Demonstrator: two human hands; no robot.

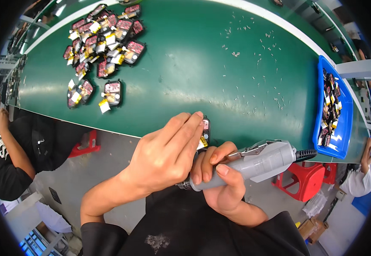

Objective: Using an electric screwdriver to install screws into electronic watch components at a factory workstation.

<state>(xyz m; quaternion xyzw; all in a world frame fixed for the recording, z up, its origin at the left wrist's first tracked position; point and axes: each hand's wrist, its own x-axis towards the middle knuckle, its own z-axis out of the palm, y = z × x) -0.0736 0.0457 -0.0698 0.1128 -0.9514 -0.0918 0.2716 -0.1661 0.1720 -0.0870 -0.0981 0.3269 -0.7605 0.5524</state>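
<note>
My right hand [224,179] is wrapped round a grey electric screwdriver [253,164]. The tool lies slanted, its black cord end up to the right and its dark tip end low by my left wrist. My left hand [164,149] reaches over a small black-cased circuit board unit [206,126] at the table's near edge. Its fingers are pressed together at the unit's left side, the thumb hidden beneath; whatever they pinch is out of sight. A yellow and white battery piece [202,143] shows below the unit.
The green table [172,77] bears a heap of similar units [104,38] at the far left, with a few [112,94] lying nearer. Tiny pale slivers [253,77] are scattered right of centre. A blue tray [343,141] holds more units. Red stools [305,181] and other people flank me.
</note>
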